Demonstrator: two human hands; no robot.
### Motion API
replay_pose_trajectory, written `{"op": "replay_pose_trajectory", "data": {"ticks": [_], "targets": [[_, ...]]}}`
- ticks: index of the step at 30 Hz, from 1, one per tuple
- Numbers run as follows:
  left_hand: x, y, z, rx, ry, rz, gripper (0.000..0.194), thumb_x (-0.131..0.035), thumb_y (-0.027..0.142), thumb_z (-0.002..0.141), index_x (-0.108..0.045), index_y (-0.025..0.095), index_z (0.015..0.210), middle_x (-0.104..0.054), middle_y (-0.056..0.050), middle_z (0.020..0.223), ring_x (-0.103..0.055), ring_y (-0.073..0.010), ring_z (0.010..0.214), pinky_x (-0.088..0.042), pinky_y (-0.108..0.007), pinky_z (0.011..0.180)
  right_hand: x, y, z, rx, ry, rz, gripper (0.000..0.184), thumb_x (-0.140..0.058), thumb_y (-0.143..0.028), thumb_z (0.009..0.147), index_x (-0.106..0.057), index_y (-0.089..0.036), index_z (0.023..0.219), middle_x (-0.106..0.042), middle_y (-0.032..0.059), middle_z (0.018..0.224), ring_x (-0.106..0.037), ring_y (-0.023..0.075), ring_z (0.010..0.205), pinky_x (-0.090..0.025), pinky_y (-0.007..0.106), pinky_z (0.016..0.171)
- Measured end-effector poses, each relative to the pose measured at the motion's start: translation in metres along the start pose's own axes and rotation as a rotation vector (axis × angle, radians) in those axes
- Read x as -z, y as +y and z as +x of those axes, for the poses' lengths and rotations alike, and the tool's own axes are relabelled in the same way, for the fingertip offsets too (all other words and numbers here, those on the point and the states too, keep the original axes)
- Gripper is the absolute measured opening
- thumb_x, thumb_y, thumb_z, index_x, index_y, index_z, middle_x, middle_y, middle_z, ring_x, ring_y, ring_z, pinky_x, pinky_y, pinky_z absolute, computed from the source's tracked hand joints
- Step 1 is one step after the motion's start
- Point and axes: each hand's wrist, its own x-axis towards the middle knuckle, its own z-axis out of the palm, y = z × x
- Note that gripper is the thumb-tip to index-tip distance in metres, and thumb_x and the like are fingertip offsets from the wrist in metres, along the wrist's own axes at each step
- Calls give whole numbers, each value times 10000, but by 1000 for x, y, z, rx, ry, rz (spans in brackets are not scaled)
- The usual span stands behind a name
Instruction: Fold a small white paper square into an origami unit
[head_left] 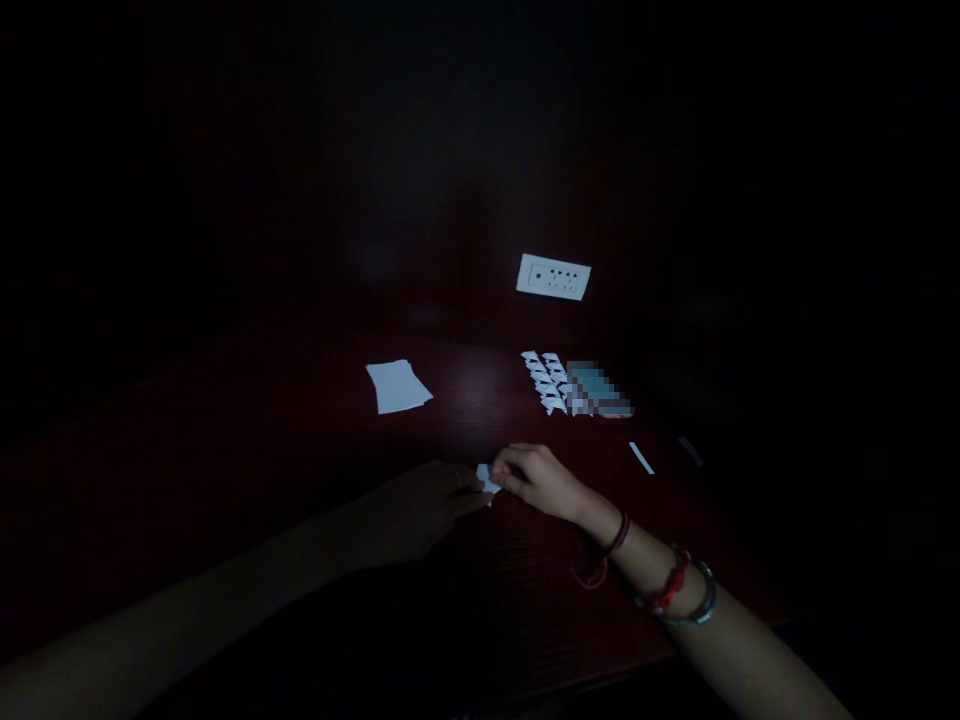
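In dim light both my hands meet over a small white paper piece on a dark red-brown table. My left hand lies over the paper's left side with its fingers pressed down on it. My right hand is curled, pinching the paper's right edge. Red strings and a metal bangle ring my right wrist. Most of the paper is hidden under the fingers.
A stack of white paper sheets lies further back on the left. Several small folded white pieces sit in rows beside a blurred blue object. A thin white strip lies to the right. A white wall socket is behind.
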Motion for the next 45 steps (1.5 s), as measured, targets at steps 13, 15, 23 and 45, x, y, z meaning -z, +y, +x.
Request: {"op": "replay_pose_trajectory", "data": {"ticks": [13, 15, 23, 45], "targets": [[6, -18, -4, 9, 35, -121, 490, -400, 11, 750, -419, 258, 1172, -424, -10, 1232, -421, -173, 1077, -347, -329, 895, 15, -6, -11, 277, -106, -303, 227, -424, -147, 822, -577, -199, 981, -554, 38, 899, -471, 140, 861, -383, 278, 776], [7, -18, -3, 6, 26, -115, 493, -408, 14, 744, -421, 263, 1169, -446, -4, 1214, -436, -171, 1062, -351, -326, 885, 14, -6, -11, 292, -128, -376, 246, -426, -152, 821, -562, -209, 1019, -558, 42, 896, -471, 145, 858, -382, 289, 773], [7, -17, -1, -10, -4, -62, 523, -393, -1, 727, -398, 251, 1186, -449, -8, 1216, -424, -178, 1083, -335, -320, 880, 14, -8, -11, 295, -153, -421, 230, -448, -163, 797, -575, -182, 988, -576, 49, 895, -490, 148, 859, -381, 292, 788], [4, -22, -5, 14, -16, -86, 554, -400, -21, 701, -418, 277, 1168, -422, 10, 1234, -451, -176, 1028, -355, -320, 853, 17, -4, -12, 174, -82, -219, 197, -456, -91, 723, -621, -150, 814, -592, 21, 856, -525, 126, 806, -388, 251, 801]]}}
